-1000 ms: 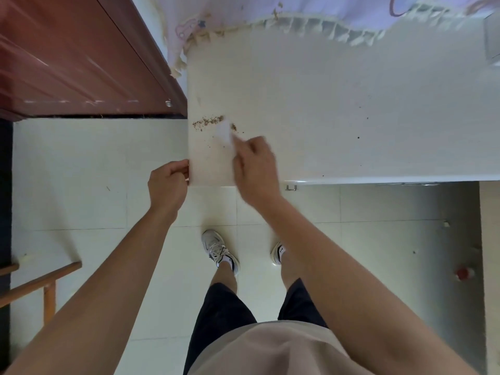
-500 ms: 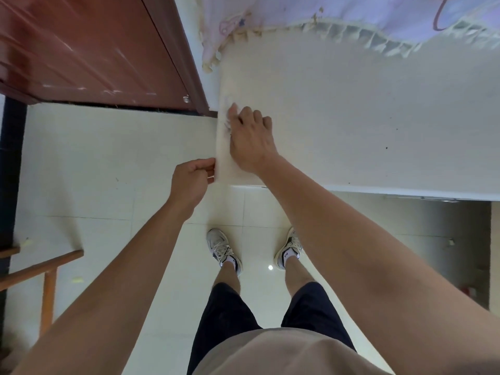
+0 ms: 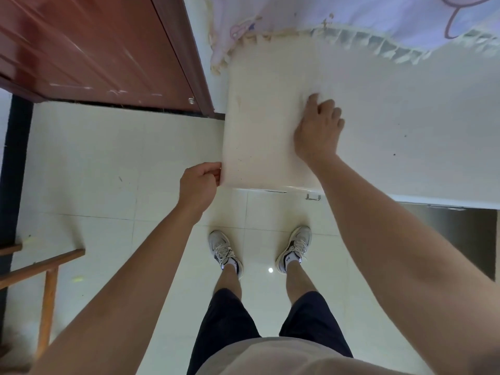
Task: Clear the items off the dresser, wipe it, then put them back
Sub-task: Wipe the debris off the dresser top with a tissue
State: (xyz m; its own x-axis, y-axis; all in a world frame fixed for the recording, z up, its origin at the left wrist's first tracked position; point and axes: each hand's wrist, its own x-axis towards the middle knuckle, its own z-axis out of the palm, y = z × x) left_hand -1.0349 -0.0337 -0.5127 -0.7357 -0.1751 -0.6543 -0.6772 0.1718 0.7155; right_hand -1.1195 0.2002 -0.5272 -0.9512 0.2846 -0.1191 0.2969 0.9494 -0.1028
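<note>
the dresser (image 3: pixel 405 117) top runs long left-right, its short end by the door (image 3: pixel 94 50), open floor (image 3: pixel 108 158) before it. left hand (image 3: pixel 198 185) clenched at its front-left corner; right hand (image 3: pixel 318 131) curled on top, grasp unclear.

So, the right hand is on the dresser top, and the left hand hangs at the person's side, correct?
Not the left hand: the head view shows it curled at the front left corner of the dresser. The right hand is on the top.
</note>
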